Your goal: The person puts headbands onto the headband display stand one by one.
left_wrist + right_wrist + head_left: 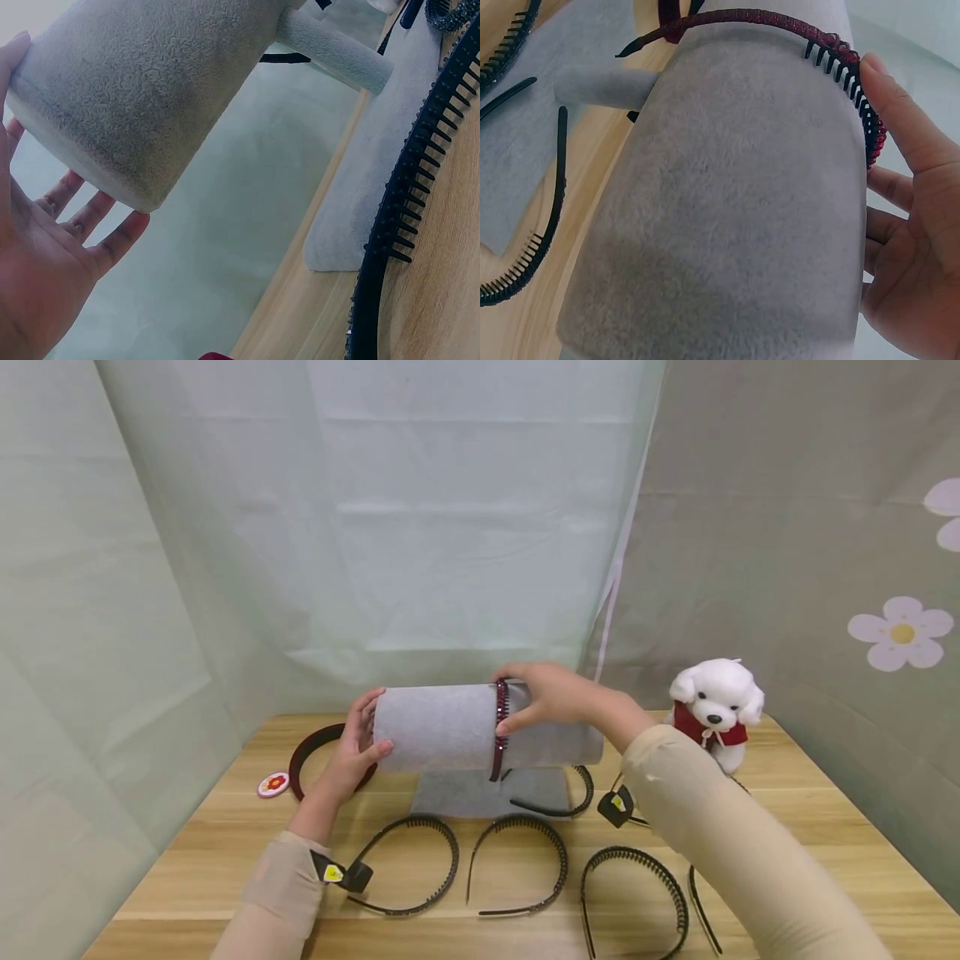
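A grey plush headband stand, with a thick horizontal roll (438, 727) on a flat base (491, 793), stands in the middle of the table. My left hand (354, 752) grips the roll's left end, thumb at the front and fingertips around the end edge (97, 214). Over the roll sits a dark red, sparkling headband (501, 727) with black comb teeth. My right hand (551, 697) pinches this headband near the top, its thumb (900, 112) on the toothed edge. In the right wrist view, one headband tip hangs free of the roll's side.
Several black toothed headbands (453, 852) lie along the front, one (585, 793) by the base. Behind my left wrist is a wide dark red headband (296, 768) beside a round flower badge (273, 784). A white toy dog (716, 702) sits at the back right.
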A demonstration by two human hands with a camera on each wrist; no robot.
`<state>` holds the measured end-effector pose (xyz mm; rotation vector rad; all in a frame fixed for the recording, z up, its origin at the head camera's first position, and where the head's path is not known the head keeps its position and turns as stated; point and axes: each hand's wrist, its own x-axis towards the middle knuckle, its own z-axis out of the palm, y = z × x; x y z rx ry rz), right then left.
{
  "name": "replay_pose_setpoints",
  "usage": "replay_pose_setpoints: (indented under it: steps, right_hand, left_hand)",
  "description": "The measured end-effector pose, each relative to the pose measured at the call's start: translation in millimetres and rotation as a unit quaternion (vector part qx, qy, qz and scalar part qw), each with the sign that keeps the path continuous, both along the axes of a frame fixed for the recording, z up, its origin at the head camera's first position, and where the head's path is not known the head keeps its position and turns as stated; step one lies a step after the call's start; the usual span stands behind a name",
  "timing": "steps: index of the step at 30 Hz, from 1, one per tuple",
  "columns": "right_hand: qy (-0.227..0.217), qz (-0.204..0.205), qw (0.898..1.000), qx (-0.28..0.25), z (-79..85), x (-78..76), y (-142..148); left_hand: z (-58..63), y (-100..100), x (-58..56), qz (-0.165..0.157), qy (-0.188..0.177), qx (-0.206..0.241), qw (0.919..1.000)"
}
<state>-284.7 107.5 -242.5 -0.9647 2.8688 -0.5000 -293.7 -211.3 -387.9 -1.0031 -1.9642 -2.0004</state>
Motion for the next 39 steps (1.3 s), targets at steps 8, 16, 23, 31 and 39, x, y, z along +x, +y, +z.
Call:
replay_pose_setpoints:
  steps: [8, 16, 23, 31, 39]
  right_hand:
    - [-0.002, 0.002, 1.0, 0.006, 0.8, -0.1, -10]
    - [0.006, 0.015, 1.0, 0.004, -1.3, -1.2, -19]
    - [0.0, 0.019, 1.0, 0.006, 0.0, -1.1, -29]
    - [-0.003, 0.029, 1.0, 0.0, -0.6, -2.1, -39]
    - [0.002, 0.035, 0.999, 0.0, -2.5, -3.3, -48]
  left_hand:
    - [0.0, -2, 0.5, 0.008, 0.004, -0.009, 0.9999]
    - [0.7, -4, 3.0, 0.01, 0.005, -0.012, 0.9999]
    - [0.3, -6, 2.9, 0.006, 0.009, -0.011, 0.9999]
    - [0.8, -7, 3.7, -0.002, 0.015, -0.01, 0.9998]
    - [0.9, -7, 3.4, -0.005, 0.002, -0.007, 1.0]
